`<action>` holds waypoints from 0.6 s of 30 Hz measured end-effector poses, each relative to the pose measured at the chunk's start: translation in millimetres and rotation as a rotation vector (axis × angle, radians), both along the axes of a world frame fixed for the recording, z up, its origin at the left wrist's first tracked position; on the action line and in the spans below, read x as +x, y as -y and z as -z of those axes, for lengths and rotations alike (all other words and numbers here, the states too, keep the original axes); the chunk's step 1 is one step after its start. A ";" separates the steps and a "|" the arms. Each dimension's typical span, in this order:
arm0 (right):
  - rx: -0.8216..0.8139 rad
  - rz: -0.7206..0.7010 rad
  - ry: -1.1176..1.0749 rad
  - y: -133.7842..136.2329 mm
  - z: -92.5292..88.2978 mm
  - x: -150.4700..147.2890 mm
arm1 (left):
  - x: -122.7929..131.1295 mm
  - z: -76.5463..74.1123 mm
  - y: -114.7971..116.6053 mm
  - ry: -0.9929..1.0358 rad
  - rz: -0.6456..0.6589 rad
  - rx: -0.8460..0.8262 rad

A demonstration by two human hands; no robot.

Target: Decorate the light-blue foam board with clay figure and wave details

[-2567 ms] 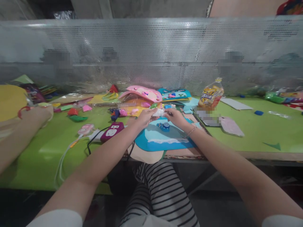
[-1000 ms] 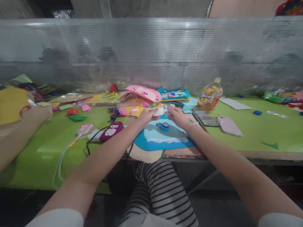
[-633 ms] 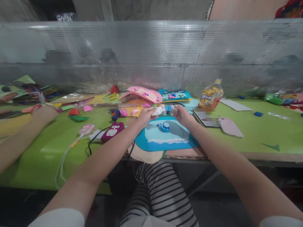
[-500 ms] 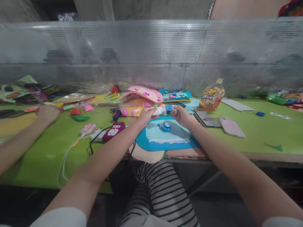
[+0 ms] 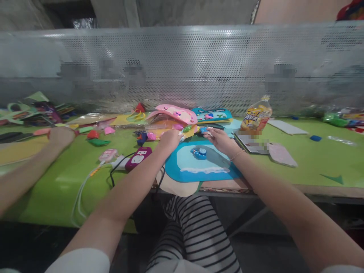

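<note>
My left hand (image 5: 170, 141) is closed, with a bit of white clay (image 5: 181, 137) showing at its fingertips; most of what it grips is hidden. A small piece of white clay (image 5: 209, 131) is pinched in my right hand (image 5: 220, 141). Below them lies a blue foam sheet (image 5: 174, 167) with a light blue panel and a wavy white strip along its lower part. On that panel sits a small blue snail-like figure (image 5: 200, 152). Behind my hands are a pink decorated piece (image 5: 178, 112) and a blue decorated piece (image 5: 216, 115).
Another person's hand (image 5: 61, 137) rests at the left among coloured clay lumps (image 5: 93, 135). A purple power bank (image 5: 138, 158) with cables lies left of my forearm. Rightward are a snack bag (image 5: 256, 115) and a pink phone (image 5: 281, 154). A perforated metal panel (image 5: 182, 68) stands behind.
My hands have moved apart: the left went slightly left and down, off the white lump's former place between them. The blue snail-like figure stays on the sheet.
</note>
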State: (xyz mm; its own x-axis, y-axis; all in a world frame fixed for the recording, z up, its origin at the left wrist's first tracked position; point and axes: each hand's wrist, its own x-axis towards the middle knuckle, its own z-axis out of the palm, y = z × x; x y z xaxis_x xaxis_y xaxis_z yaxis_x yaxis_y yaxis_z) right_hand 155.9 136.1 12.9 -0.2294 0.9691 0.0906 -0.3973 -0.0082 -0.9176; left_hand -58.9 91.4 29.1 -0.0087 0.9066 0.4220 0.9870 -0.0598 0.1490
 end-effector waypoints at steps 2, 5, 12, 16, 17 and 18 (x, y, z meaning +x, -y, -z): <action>0.003 0.010 0.035 -1.8 1.1 1.2 | 1.3 1.2 1.8 -0.108 -0.036 -0.023; 0.034 0.008 0.033 -2.3 1.0 3.1 | 5.6 0.8 5.1 -0.190 -0.030 -0.066; 0.065 -0.163 -0.122 4.0 -0.7 4.5 | 12.8 -11.9 16.6 -0.133 0.007 -0.009; 0.015 -0.160 -0.131 7.0 -4.4 6.6 | 14.6 -14.0 22.3 -0.109 -0.019 -0.046; 0.006 -0.139 -0.135 7.5 -5.2 7.2 | 14.6 -12.8 22.7 -0.109 -0.025 -0.052; 0.001 -0.125 -0.141 7.8 -5.9 7.7 | 14.3 -10.9 22.7 -0.108 -0.029 -0.062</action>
